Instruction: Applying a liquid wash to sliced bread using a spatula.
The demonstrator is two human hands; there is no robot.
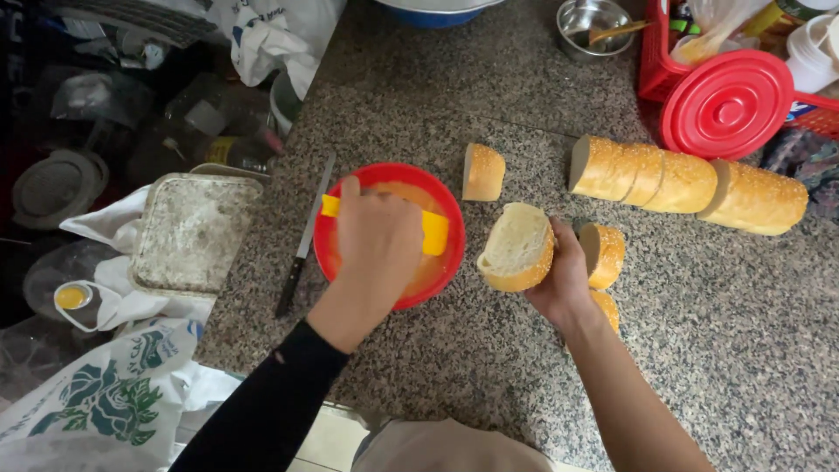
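Note:
My left hand [377, 247] is closed on a flat yellow spreader [434, 232] held across a red bowl [451, 212] of orange paste. My right hand [564, 281] holds a cut slice of sesame bread [516, 247], its white crumb facing up, just right of the bowl. Two more sesame slices lie by that hand, one against my fingers [605, 253] and one under my wrist [606, 308]. Another slice [482, 171] stands behind the bowl. A long sesame loaf [686, 182], partly cut, lies at the right.
A knife [305, 238] lies on the granite counter [717, 332] left of the bowl. A square lidded container [194, 231] sits at the counter's left edge. A red round lid [727, 103], a red basket [654, 61] and a small steel bowl [594, 24] stand at the back.

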